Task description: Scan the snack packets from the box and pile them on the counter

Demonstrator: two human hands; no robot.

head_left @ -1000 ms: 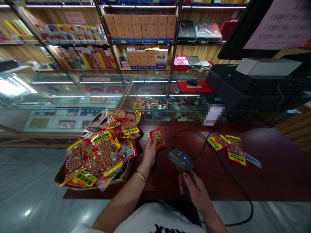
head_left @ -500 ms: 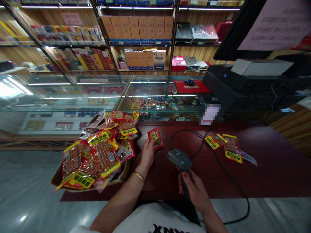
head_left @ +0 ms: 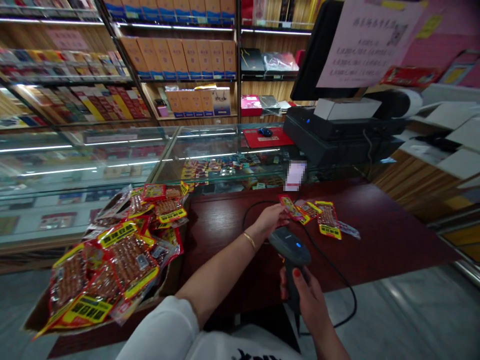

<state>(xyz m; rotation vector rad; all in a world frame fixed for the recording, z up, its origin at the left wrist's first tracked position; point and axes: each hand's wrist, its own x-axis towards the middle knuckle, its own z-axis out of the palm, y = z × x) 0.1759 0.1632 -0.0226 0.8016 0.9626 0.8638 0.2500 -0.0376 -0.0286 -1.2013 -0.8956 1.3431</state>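
Observation:
My left hand reaches across to the right and holds a small red snack packet by its edge. That packet is right beside several yellow-and-red snack packets lying on the dark red tabletop. Wrapped round the handle of a dark grey barcode scanner is my right hand; a small blue light glows on the scanner's top. To the left, a cardboard box is heaped with snack packets, most of them red and yellow.
The scanner's black cable loops over the table and past its front edge. Behind stand a glass display counter, a red mat with a mouse, a black monitor and stocked shelves.
My left hand has carried the red packet rightward, from near the box to the packets on the right. The scanner's blue light now shows. The view has turned right.

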